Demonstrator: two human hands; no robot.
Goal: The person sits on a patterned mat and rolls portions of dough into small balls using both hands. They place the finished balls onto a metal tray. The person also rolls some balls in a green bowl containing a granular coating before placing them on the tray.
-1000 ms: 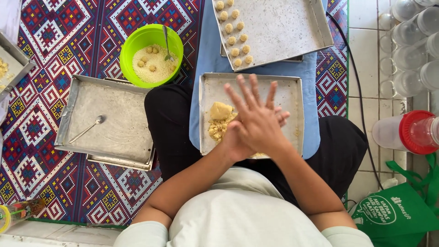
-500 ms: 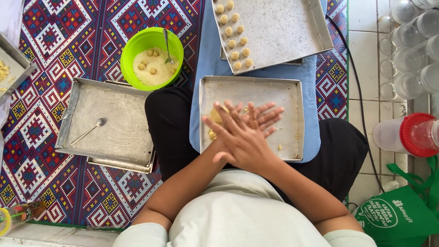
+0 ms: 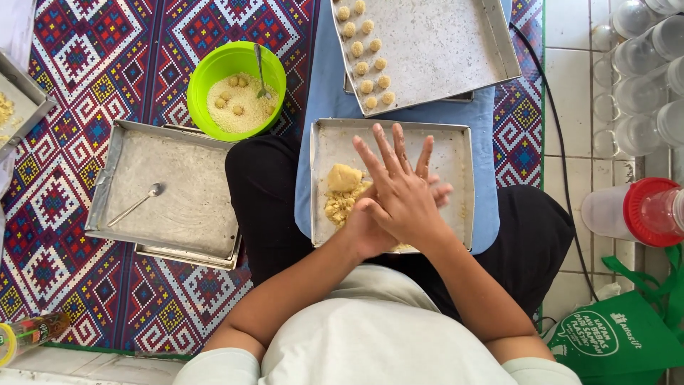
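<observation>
My right hand [image 3: 402, 192] lies flat on top of my left hand [image 3: 362, 232], palms pressed together and fingers spread. They hover over a square metal tray [image 3: 456, 142] on my lap. Whatever sits between the palms is hidden. A yellow dough lump [image 3: 342, 178] with crumbled bits rests in the tray, just left of my hands. Beyond it, a larger tray [image 3: 442, 43] holds several small dough balls [image 3: 365, 50] in rows along its left edge.
A green bowl [image 3: 214, 71] of crumbs, dough balls and a spoon stands to the upper left. A floured tray [image 3: 178, 192] with a spoon [image 3: 137, 203] lies at my left. A red-lidded jar [image 3: 641, 212], clear jars [image 3: 641, 64], a black cable [image 3: 563, 157] and a green bag [image 3: 613, 342] sit to the right.
My palms have slid back and forth against each other. The right hand's fingers swung from upward to the right and back to upward. The trays and bowl have not moved.
</observation>
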